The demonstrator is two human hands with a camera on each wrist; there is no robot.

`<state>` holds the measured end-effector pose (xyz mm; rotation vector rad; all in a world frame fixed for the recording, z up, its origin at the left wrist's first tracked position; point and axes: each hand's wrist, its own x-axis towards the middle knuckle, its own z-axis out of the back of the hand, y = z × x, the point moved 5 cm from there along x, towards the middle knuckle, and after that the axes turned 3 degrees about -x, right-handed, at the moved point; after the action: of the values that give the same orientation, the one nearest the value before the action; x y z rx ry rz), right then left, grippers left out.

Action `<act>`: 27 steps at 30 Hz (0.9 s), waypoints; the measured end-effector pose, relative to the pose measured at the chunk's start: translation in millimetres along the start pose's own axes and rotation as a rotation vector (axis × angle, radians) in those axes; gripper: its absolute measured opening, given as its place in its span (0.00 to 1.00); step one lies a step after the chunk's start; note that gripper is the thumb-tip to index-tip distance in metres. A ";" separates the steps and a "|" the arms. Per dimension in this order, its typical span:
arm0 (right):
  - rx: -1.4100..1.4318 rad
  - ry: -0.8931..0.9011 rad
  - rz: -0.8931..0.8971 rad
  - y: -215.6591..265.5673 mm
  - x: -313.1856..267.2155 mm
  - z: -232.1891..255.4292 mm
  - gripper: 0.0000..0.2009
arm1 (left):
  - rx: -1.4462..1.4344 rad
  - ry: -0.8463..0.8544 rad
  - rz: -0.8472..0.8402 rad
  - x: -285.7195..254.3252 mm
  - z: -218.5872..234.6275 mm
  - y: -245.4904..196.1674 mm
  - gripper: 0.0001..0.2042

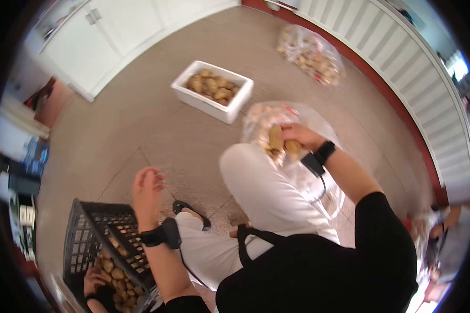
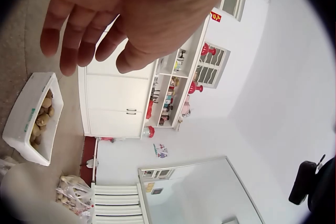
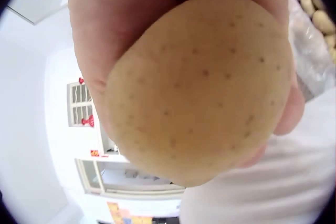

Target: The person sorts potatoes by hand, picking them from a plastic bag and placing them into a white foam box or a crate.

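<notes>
The right hand (image 1: 304,136) grips potatoes (image 1: 293,146) above an open plastic bag of potatoes (image 1: 263,116), right of the raised knee. Close up in the right wrist view, a large speckled potato (image 3: 205,87) fills the grasp of the hand (image 3: 123,19), fingers curled round it. The left hand (image 1: 147,195) hangs empty in the air above the black crate's (image 1: 82,235) upper right side, its fingers loosely bent. In the left wrist view that hand (image 2: 121,19) shows relaxed, spread fingers with nothing in them.
A white foam box (image 1: 209,107) holding potatoes stands on the floor ahead. Another bag of potatoes (image 1: 310,55) lies near the radiator (image 1: 381,47). Another person's hand (image 1: 93,279) reaches into the crate of potatoes. White cabinets (image 1: 125,31) line the back; someone sits at the far right.
</notes>
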<state>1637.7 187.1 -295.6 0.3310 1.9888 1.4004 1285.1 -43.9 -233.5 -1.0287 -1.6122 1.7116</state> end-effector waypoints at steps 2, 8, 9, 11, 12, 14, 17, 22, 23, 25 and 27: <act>0.024 -0.099 0.042 3.1 -29.2 21.1 0.19 | -0.117 0.009 0.023 -0.9 1.0 6.3 0.11; -0.306 -0.239 0.193 67.7 -96.8 -25.1 0.20 | -0.195 0.335 -0.009 -37.0 -107.1 -29.6 0.15; -0.556 -0.200 0.241 74.7 -100.5 -44.9 0.21 | -0.256 0.400 0.018 -45.8 -138.0 -33.3 0.16; -0.564 -0.219 0.403 76.6 -103.2 -85.9 0.16 | -0.320 0.495 0.031 -65.9 -183.0 -34.2 0.17; -0.684 -0.292 0.464 75.2 -102.1 -101.6 0.18 | -0.446 0.552 0.073 -73.9 -200.7 -28.3 0.18; -0.810 -0.376 0.530 71.6 -98.1 -133.1 0.19 | -0.586 0.620 0.104 -74.5 -218.6 -16.1 0.19; -0.939 -0.415 0.608 53.6 -71.9 -163.1 0.17 | -0.661 0.343 0.161 -65.1 -199.4 14.9 0.18; -0.684 -0.441 0.873 77.1 -50.5 -203.8 0.16 | -0.842 0.209 0.370 -71.4 -134.7 24.0 0.16; -0.586 -0.418 0.981 83.1 -50.0 -209.3 0.16 | -0.741 0.143 0.410 -77.4 -121.1 24.9 0.19; -0.548 -0.348 0.887 85.2 -47.1 -224.5 0.16 | -0.691 0.324 0.402 -88.5 -115.1 38.4 0.22; -0.435 -0.230 0.632 81.8 -42.8 -236.2 0.13 | -0.629 0.509 0.392 -100.9 -116.0 44.7 0.26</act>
<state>1502.1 21.9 -159.0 0.9229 1.3886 2.0226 1441.0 -68.2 -260.1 -2.0050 -1.6925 1.0023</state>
